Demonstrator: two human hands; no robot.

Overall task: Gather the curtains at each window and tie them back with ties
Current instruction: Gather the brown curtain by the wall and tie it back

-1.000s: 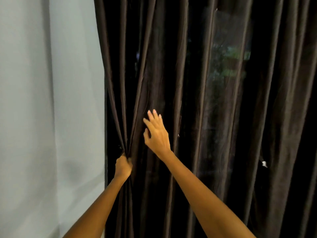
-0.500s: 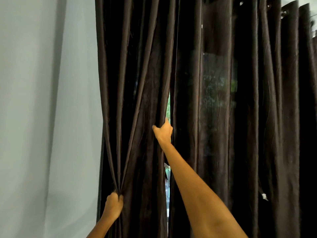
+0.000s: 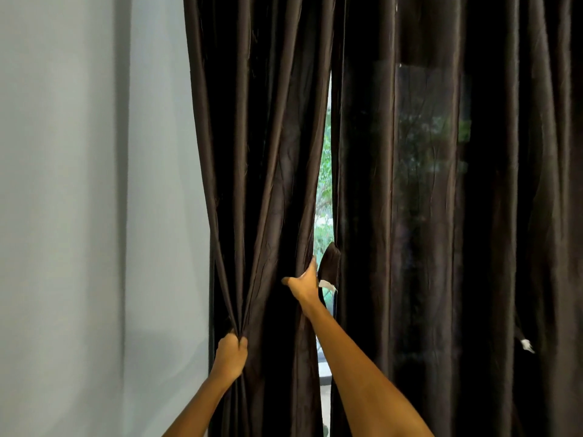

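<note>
Dark curtain [image 3: 268,184]: left hand [image 3: 232,353] bunches folds (low); right hand [image 3: 304,283] grips edge.

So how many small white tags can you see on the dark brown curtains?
2: one small white tag at the curtain edge beside the right hand, another low on the far right folds. More may be hidden in the dark brown curtains.

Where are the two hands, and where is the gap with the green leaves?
left hand [image 3: 231,350], head view, on its back, gripping bunched curtain folds.
right hand [image 3: 304,283], head view, on its back, at the curtain's edge.
gap [image 3: 325,184], head view, on the bright slit between curtains.
</note>
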